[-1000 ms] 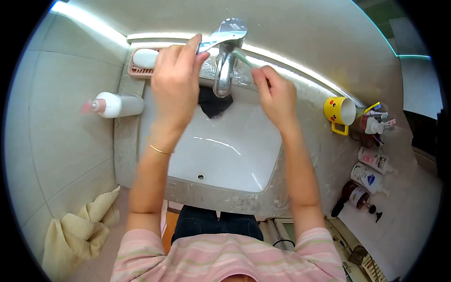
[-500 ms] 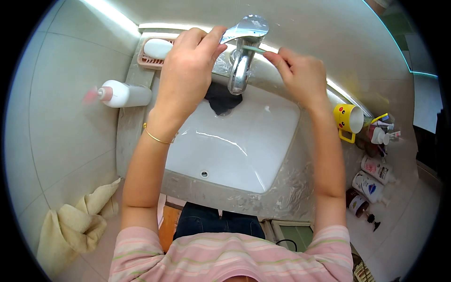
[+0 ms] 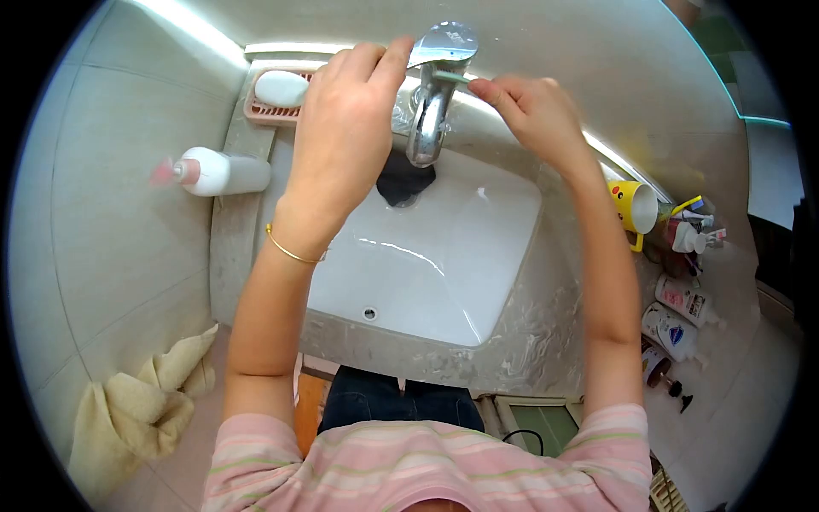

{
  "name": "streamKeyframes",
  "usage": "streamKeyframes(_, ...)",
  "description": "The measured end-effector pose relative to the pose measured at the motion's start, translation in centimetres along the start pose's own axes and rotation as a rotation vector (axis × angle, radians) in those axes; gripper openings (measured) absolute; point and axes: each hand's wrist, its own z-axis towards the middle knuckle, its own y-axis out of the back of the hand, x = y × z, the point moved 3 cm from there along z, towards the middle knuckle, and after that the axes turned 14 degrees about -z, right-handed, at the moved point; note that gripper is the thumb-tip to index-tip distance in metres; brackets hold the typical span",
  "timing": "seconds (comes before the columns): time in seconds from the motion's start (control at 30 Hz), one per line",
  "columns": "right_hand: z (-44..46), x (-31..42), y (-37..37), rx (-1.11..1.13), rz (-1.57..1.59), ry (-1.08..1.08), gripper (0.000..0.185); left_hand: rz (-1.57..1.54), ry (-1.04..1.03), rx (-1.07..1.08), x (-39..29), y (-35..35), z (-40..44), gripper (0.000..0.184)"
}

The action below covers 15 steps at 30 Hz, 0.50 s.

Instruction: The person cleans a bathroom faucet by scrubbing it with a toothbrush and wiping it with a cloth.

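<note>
At the top of the basin stands a chrome faucet (image 3: 429, 124) with a broad lever (image 3: 450, 41) over its body. My left hand (image 3: 345, 111) is closed on the lever's left end; its fingertips are partly hidden. My right hand (image 3: 531, 111) pinches a slim pale green toothbrush (image 3: 454, 77). The brush's head end lies against the faucet body just beneath the lever, and its bristles are too small to make out. Below the spout, a dark cloth (image 3: 404, 177) lies at the far end of the white sink (image 3: 503, 230).
White soap (image 3: 280, 89) sits in a pink dish (image 3: 253, 111) at the back left, with a white pump bottle (image 3: 223, 171) nearer me. On the right stand a yellow cup (image 3: 630, 205) and several bottles (image 3: 670, 331). A beige towel (image 3: 141, 410) hangs low on the left.
My right hand has shifted slightly up and left with the toothbrush, and its forearm has swung outward. My left hand keeps its hold on the lever. The whole view has shifted a little.
</note>
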Motion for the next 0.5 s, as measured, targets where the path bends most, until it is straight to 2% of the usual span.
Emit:
streamKeyframes(0.03, -0.2, -0.5, -0.9, -0.008, -0.001, -0.005, 0.048, 0.041, -0.008, 0.031, -0.1, 0.0, 0.4, 0.037)
streamKeyframes(0.1, -0.6, -1.1, -2.9, -0.037, 0.203, -0.005, 0.044, 0.051, -0.004, 0.064, -0.1, -0.1, 0.9, 0.038)
streamKeyframes(0.13, -0.8, -1.4, -3.4, 0.070, 0.228, -0.062, 0.056, 0.053, 0.009, 0.109, -0.2, -0.3, 0.9, 0.038)
streamKeyframes(0.17, -1.5, -1.0, -4.1, 0.068, 0.229, -0.072, 0.056, 0.047, 0.003, 0.115, -0.3, -0.5, 1.0, 0.038)
streamKeyframes(0.23, -3.0, 0.5, -5.4, 0.089, 0.847, -0.245, 0.061, 0.035, 0.060, 0.194, 0.0, -1.0, 2.0, 0.040)
streamKeyframes(0.27, -4.0, 1.2, -5.2, 0.168, 1.029, -0.292, 0.059, 0.034, 0.052, 0.195, 0.1, -1.1, 2.4, 0.040)
streamKeyframes(0.3, -4.7, 2.1, -5.3, 0.163, 1.031, -0.294, 0.059, 0.026, 0.049, 0.212, 0.1, -1.2, 2.8, 0.040)
streamKeyframes(0.37, -5.2, 3.9, -6.3, 0.069, 1.320, -0.482, 0.060, 0.023, 0.043, 0.236, 0.4, -1.5, 3.2, 0.041)
streamKeyframes(0.43, -5.0, 5.3, -7.0, 0.040, 1.345, -0.519, 0.060, -0.024, -0.057, 0.202, 0.5, -1.8, 3.4, 0.042)
streamKeyframes(0.5, -4.4, 6.3, -7.0, -0.063, 1.351, -0.623, 0.060, -0.016, -0.069, 0.197, 0.5, -2.0, 3.4, 0.042)
